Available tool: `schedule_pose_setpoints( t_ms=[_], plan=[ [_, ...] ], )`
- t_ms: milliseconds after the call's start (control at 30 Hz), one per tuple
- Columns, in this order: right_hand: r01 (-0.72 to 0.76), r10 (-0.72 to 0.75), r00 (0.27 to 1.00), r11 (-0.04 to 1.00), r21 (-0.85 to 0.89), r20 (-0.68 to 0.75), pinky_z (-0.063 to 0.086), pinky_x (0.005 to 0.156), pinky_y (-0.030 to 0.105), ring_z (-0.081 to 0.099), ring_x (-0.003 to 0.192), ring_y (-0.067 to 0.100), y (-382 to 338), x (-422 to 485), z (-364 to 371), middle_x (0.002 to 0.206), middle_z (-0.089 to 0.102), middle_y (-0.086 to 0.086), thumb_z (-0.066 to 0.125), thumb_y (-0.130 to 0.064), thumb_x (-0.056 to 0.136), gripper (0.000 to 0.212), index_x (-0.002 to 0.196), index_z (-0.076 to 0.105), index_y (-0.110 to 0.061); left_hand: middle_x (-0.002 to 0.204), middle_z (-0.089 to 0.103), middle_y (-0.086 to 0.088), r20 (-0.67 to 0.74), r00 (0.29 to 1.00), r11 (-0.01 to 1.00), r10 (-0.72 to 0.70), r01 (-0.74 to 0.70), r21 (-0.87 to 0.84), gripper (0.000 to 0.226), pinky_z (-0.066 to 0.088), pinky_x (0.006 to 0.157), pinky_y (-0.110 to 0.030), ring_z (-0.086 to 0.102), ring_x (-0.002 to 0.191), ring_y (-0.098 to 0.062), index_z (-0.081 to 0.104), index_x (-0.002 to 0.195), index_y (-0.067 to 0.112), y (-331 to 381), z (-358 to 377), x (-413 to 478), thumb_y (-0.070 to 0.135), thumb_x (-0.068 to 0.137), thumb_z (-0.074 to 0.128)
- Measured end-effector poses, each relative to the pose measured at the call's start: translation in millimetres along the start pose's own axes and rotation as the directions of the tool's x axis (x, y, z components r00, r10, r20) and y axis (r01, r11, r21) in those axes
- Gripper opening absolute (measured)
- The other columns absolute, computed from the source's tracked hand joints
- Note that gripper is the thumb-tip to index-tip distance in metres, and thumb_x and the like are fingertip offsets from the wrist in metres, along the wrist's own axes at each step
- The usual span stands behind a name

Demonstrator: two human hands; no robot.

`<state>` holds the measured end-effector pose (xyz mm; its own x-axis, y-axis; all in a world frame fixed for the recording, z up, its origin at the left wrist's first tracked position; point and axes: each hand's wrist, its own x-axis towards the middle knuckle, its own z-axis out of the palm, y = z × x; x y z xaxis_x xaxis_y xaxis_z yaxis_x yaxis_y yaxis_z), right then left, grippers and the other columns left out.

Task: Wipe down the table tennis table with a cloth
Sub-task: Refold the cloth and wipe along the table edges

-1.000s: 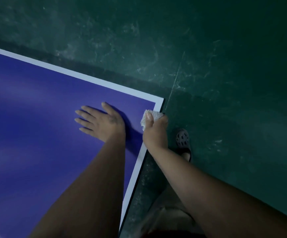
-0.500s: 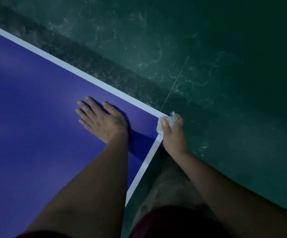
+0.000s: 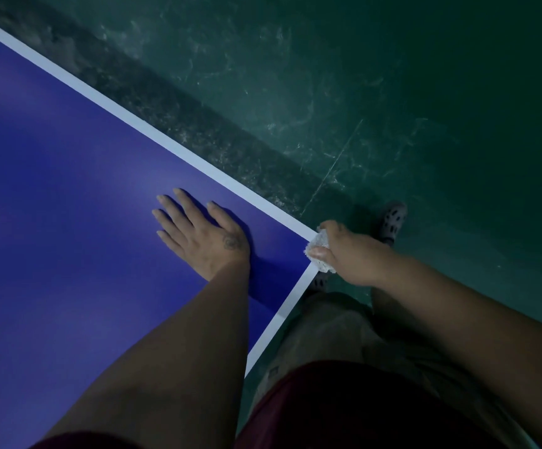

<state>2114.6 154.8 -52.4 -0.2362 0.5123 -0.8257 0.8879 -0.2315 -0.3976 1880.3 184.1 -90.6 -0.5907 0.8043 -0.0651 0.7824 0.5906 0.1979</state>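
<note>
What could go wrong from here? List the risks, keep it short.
1. The cloth, bunched in the right hand, sits right at the table corner; it may slip off the edge and miss the white border.
2. The left hand lies flat on the blue surface and may leave fresh smears there.

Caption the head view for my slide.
Right hand grips a white cloth at the table tennis table corner; left hand rests flat on top.
</note>
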Motion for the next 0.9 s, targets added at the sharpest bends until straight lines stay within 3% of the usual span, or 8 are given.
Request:
schedule_pose_setpoints(
  t_ms=[67, 167, 433, 533, 633, 700, 833, 900],
  plan=[
    [0.038, -0.035, 0.998, 0.996, -0.082, 0.046, 0.043, 0.077, 0.039, 0.060, 0.098, 0.029, -2.5, 6.5, -10.4, 0.153, 0.048, 0.017, 0.038, -0.056, 0.112, 0.062, 0.153, 0.032, -0.011, 0.182, 0.015, -0.004, -0.014, 1.000, 1.000, -0.003, 0.003, -0.005, 0.064, 0.004, 0.137, -0.048, 0.008, 0.169, -0.026, 0.024, 0.173, 0.021, -0.4, 0.1, -0.5, 0.043, 0.114, 0.032],
    [0.085, -0.081, 0.995, 0.994, -0.066, 0.066, 0.042, 0.082, 0.038, 0.063, 0.114, 0.035, -12.9, 21.5, -16.2, 0.159, 0.043, 0.017, 0.040, -0.055, 0.112, 0.064, 0.157, 0.029, -0.010, 0.181, 0.019, -0.003, -0.046, 0.999, 0.999, -0.004, 0.002, -0.050, 0.061, 0.005, 0.137, -0.047, 0.010, 0.169, -0.025, 0.030, 0.172, 0.020, -0.9, 1.0, -0.4, 0.041, 0.114, 0.036],
    [0.088, -0.128, 0.985, 0.949, 0.304, 0.114, 0.038, 0.121, 0.048, 0.040, 0.152, 0.035, -52.4, 68.9, -31.9, 0.176, 0.021, 0.011, 0.051, -0.054, 0.109, 0.084, 0.170, 0.009, -0.015, 0.181, 0.018, 0.000, -0.070, 0.987, 0.988, -0.142, 0.136, -0.076, 0.063, 0.007, 0.137, -0.047, 0.010, 0.169, -0.021, 0.032, 0.171, 0.023, 5.1, 0.0, -0.1, 0.046, 0.113, 0.041],
    [0.044, -0.079, 0.992, 0.951, 0.307, 0.101, 0.050, 0.108, 0.050, 0.056, 0.129, 0.027, -29.6, 52.1, -16.5, 0.161, 0.042, 0.007, 0.054, -0.063, 0.104, 0.080, 0.164, 0.021, -0.023, 0.182, 0.016, 0.000, -0.062, 0.988, 0.989, -0.141, 0.138, -0.051, 0.063, 0.008, 0.137, -0.048, 0.009, 0.169, -0.021, 0.030, 0.172, 0.023, 4.7, -0.3, 0.1, 0.045, 0.113, 0.040],
    [0.045, -0.077, 0.992, 0.956, 0.290, 0.098, 0.054, 0.104, 0.045, 0.054, 0.130, 0.023, -6.1, 36.0, -5.2, 0.161, 0.041, 0.008, 0.052, -0.066, 0.102, 0.084, 0.165, 0.021, -0.021, 0.182, 0.015, 0.000, -0.060, 0.990, 0.991, -0.126, 0.123, -0.044, 0.062, 0.008, 0.137, -0.049, 0.006, 0.169, -0.020, 0.030, 0.172, 0.022, 3.8, 0.0, 0.5, 0.043, 0.114, 0.040],
    [0.030, -0.061, 0.993, 0.961, 0.276, 0.104, 0.054, 0.102, 0.045, 0.054, 0.133, 0.025, -8.2, 39.7, -4.1, 0.161, 0.041, 0.008, 0.049, -0.065, 0.103, 0.081, 0.165, 0.021, -0.019, 0.182, 0.013, 0.000, -0.056, 0.991, 0.992, -0.122, 0.120, -0.034, 0.062, 0.008, 0.137, -0.050, 0.004, 0.169, -0.019, 0.028, 0.172, 0.022, 2.0, 0.1, -0.1, 0.043, 0.114, 0.039],
    [0.064, -0.074, 0.997, 0.971, 0.231, 0.035, 0.039, 0.068, 0.029, 0.049, 0.104, 0.017, -54.9, 64.4, -15.0, 0.150, 0.050, 0.006, 0.048, -0.063, 0.106, 0.067, 0.155, 0.034, -0.018, 0.183, 0.012, 0.001, -0.053, 0.993, 0.994, -0.107, 0.106, -0.027, 0.062, 0.008, 0.137, -0.050, 0.003, 0.169, -0.018, 0.025, 0.172, 0.024, -1.7, 1.3, -0.5, 0.044, 0.114, 0.037],
    [0.090, -0.103, 0.994, 0.972, 0.218, 0.046, 0.038, 0.069, 0.032, 0.052, 0.101, 0.020, -79.4, 81.5, -28.1, 0.143, 0.054, 0.008, 0.049, -0.062, 0.107, 0.062, 0.147, 0.039, -0.017, 0.183, 0.012, 0.001, -0.055, 0.993, 0.995, -0.101, 0.100, -0.025, 0.062, 0.009, 0.137, -0.051, 0.002, 0.169, -0.017, 0.024, 0.172, 0.025, -2.6, 1.6, 0.0, 0.044, 0.114, 0.038]
  ],
)
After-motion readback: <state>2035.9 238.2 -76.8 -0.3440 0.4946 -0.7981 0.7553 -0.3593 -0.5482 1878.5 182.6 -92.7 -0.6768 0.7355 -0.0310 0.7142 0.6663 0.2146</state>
